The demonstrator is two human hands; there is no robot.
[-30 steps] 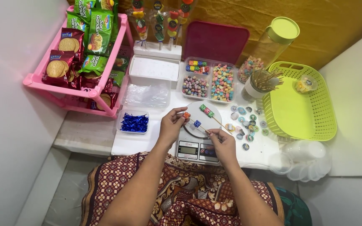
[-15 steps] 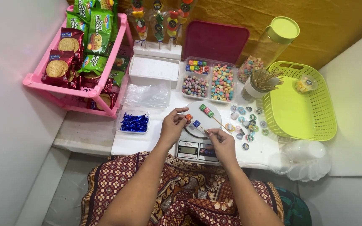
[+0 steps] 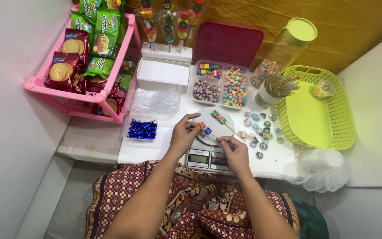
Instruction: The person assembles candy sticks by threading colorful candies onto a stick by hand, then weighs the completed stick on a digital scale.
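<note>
Head view: left hand (image 3: pixel 184 134) pinches small blocky candies (image 3: pixel 205 129) on thin wooden skewer (image 3: pixel 213 136); right hand (image 3: pixel 235 149) grips skewer's end, above round white scale (image 3: pixel 208 150)

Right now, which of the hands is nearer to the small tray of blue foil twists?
Left. The left hand is just right of the tray of blue foil twists, pinching a candy on the skewer. The right hand holds the skewer's other end, farther right, over the scale.
</note>
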